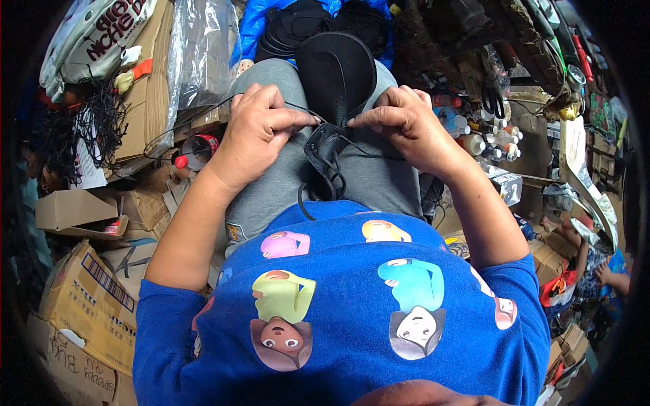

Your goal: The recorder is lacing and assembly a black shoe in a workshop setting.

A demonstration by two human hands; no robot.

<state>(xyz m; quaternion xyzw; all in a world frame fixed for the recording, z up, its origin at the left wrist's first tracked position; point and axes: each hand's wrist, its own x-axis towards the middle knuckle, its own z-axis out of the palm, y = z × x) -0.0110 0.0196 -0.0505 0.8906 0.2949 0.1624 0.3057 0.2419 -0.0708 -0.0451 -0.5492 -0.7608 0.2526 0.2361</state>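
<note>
A black shoe upper (336,68), with a stitched seam down its middle, lies between my thighs on grey trousers (264,176). Its narrower end (326,150) curls toward my waist, with eyelet-like holes and loose loops about it. My left hand (261,128) is closed in a pinch on a thin black cord, index finger pointing at the piece; the cord trails off to the left. Opposite it, my right hand (399,125) is also pinched, its fingertips at the other side of the piece on what looks like the same cord. The exact grip is partly hidden.
Black pieces (298,27) lie on a blue plastic sheet beyond my knees. Cardboard (145,101), a tangle of black cords (95,125) and a red-capped bottle (196,152) are left. Small bottles (501,139) stand right; another person's hand (606,274) shows at far right.
</note>
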